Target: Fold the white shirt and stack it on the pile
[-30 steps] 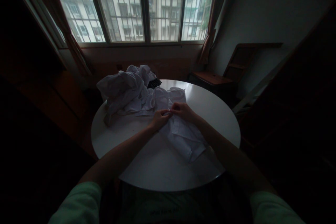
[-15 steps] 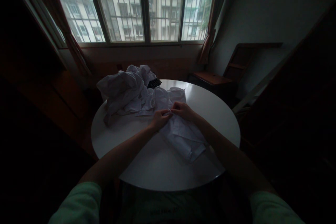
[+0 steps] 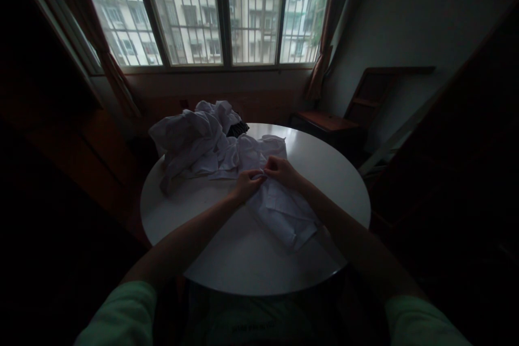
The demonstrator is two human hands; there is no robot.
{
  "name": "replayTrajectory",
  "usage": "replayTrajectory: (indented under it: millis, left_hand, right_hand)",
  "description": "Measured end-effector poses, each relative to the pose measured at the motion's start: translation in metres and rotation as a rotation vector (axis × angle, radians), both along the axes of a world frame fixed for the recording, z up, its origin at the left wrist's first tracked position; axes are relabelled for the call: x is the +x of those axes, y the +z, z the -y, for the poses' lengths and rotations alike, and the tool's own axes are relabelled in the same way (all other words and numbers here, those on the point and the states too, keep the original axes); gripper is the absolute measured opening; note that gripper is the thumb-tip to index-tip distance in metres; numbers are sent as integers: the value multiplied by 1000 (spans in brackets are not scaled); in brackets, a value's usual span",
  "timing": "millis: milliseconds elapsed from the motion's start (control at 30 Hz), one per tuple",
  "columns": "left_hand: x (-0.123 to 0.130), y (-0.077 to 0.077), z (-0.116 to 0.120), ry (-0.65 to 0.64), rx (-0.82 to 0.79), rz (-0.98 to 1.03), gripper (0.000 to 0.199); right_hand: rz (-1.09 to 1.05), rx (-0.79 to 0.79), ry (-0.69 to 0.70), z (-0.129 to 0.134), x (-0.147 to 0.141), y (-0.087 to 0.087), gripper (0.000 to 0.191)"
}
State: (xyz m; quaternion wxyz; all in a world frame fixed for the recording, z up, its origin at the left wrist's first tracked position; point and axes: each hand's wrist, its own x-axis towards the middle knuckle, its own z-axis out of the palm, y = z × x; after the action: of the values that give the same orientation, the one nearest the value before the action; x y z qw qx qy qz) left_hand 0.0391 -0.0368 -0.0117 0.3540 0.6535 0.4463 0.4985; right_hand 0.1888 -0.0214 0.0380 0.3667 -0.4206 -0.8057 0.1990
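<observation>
A white garment, which looks like a shirt (image 3: 279, 211), lies partly folded on the white round table (image 3: 227, 248). My left hand (image 3: 248, 185) pinches its upper edge, fingers closed on the cloth. Right beside it, my right hand (image 3: 280, 171) also pinches the same edge, with fingertips almost meeting those of the left. The small detail between the fingertips is too dark to make out. Just beyond my hands lie more folded white clothes (image 3: 249, 151), close to the shirt.
A heap of crumpled white clothes (image 3: 190, 140) covers the table's far left, with a dark striped cloth (image 3: 238, 128) behind it. A wooden chair (image 3: 330, 120) stands past the far right edge. Beyond the table is a barred window (image 3: 223, 16) with tied curtains (image 3: 320, 73).
Almost nothing differs. Both hands keep their pinch on the shirt's edge, with only a very slight shift of the fingers.
</observation>
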Motion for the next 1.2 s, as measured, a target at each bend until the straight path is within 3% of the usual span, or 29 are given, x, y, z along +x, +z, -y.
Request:
replayTrajectory:
  millis: [300,567,1200]
  left_hand:
    - [1,2,1,45,30,-7,25]
    - [2,5,3,49,58,-19,23]
    - [2,6,1,61,23,46,26]
  right_hand:
    - [-59,-76,58,-4,5,-2,10]
    - [97,26,0,3,3,6,8]
    - [51,-3,-138,5,1,8,10]
